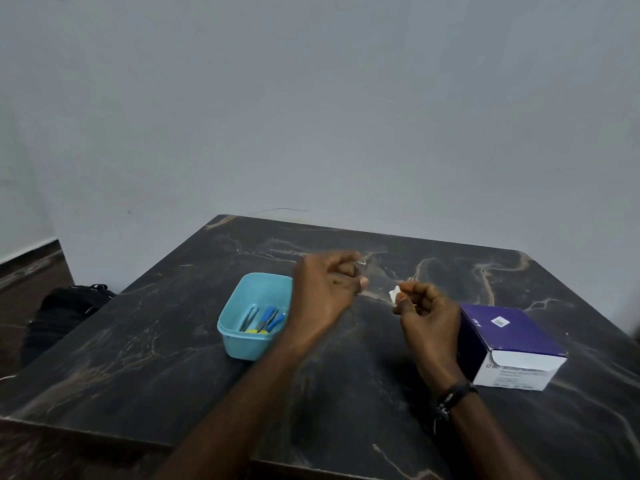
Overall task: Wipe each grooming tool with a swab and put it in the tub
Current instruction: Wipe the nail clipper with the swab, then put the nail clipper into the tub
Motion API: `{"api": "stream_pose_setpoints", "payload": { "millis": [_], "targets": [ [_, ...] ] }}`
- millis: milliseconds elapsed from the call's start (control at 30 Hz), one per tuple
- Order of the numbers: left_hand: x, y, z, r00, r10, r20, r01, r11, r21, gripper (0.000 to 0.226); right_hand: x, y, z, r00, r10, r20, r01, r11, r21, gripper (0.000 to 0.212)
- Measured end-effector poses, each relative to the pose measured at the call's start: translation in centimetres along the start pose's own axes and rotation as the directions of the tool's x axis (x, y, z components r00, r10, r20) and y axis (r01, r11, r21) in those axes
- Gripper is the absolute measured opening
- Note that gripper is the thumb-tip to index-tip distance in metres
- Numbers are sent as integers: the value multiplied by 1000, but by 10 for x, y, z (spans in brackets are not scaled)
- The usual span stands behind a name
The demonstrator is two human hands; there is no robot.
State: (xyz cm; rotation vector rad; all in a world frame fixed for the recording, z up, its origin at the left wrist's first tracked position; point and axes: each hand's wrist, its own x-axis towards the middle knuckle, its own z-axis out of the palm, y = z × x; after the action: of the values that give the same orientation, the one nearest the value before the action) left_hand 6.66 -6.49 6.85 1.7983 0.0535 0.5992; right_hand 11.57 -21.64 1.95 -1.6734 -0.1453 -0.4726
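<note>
A light blue tub (232, 336) stands on the dark marble table (145, 355), left of my hands. Several grooming tools (264, 319) with blue and yellow handles lie inside it. My left hand (327, 289) hovers just right of the tub, fingers curled around a small metal tool (356, 270) that is mostly hidden and blurred. My right hand (427, 313) is a short way to the right, pinching a small white swab (394, 293) between thumb and fingertips. The swab and the tool are apart.
A purple and white swab box (512, 341) lies on the table right of my right hand. A black bag (65, 306) sits on the floor beyond the table's left edge. A pale wall rises behind the table.
</note>
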Motion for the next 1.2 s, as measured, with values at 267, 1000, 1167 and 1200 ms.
{"api": "stream_pose_setpoints", "payload": {
  "millis": [267, 1000, 1167, 1200],
  "targets": [
    [25, 10, -81, 972, -228, 47, 139, 730, 669, 20, 1, 3, -1, 998, -54, 19, 54, 998, -30, 24],
    [-3, 31, -22, 988, 139, 70, -128, 477, 869, 11, -10, -5, 2, 968, -247, 54, 252, 955, -154, 7],
    [18, 9, 23, 989, 134, 66, -144, 731, 667, 19, -6, -4, -1, 971, -233, -48, 229, 970, -77, 16],
    [22, 5, 32, 993, 103, 65, -120, 760, 639, 20, -4, -4, -2, 970, -229, -77, 225, 973, -56, 17]
  ]
}}
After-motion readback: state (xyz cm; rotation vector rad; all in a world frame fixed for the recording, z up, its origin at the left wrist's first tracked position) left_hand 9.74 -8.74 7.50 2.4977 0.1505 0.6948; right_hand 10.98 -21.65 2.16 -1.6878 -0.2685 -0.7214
